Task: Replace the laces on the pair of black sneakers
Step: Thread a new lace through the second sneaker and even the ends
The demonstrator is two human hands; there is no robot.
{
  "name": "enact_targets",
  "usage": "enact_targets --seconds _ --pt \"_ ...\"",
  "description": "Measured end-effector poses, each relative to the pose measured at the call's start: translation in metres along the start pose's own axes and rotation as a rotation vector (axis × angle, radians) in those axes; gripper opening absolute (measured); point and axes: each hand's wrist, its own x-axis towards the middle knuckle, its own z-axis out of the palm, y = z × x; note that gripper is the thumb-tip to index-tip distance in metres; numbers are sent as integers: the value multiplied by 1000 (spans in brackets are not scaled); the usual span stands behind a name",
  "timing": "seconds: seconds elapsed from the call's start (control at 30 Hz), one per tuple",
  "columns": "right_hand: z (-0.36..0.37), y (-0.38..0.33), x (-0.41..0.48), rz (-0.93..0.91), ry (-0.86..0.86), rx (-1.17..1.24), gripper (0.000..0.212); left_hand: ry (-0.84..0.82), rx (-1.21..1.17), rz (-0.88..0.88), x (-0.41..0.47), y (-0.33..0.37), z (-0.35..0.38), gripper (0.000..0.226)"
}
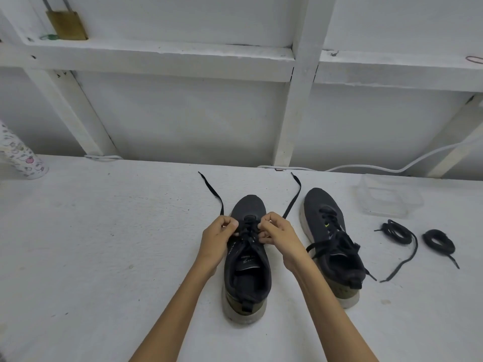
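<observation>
Two black sneakers with pale soles stand on the white table, toes pointing away from me. The left sneaker (247, 273) is between my hands. My left hand (218, 237) pinches one side of its black lace (213, 192), and my right hand (277, 235) pinches the other side (294, 197); both loose ends trail toward the wall. The right sneaker (332, 239) stands apart, laced, its ends hanging loose. Two coiled black laces (396, 232) (439, 241) lie on the table to its right.
A clear plastic container (386, 195) sits behind the coiled laces. A patterned bottle (19, 155) stands at the far left. A white cable (392, 167) runs along the wall's base. A brass padlock (67, 23) hangs on the white wall frame.
</observation>
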Motion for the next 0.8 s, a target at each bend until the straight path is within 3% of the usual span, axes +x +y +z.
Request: enact_targets --seconds 0.2,0.37,0.47,0.67,0.8 --pt "-4 9 -8 -67 64 68 10 70 11 81 -3 -2 -1 2" --pt "-5 15 -14 -139 88 -6 9 39 84 57 -7 -4 -4 15" --pt "-5 15 -14 -180 91 -61 13 -29 142 140 -8 -4 -3 7" --pt "-3 13 -15 -253 98 -196 11 -40 220 319 -14 -8 -2 17" --pt "-3 9 -12 -213 82 -231 6 4 171 267 -14 -9 0 11"
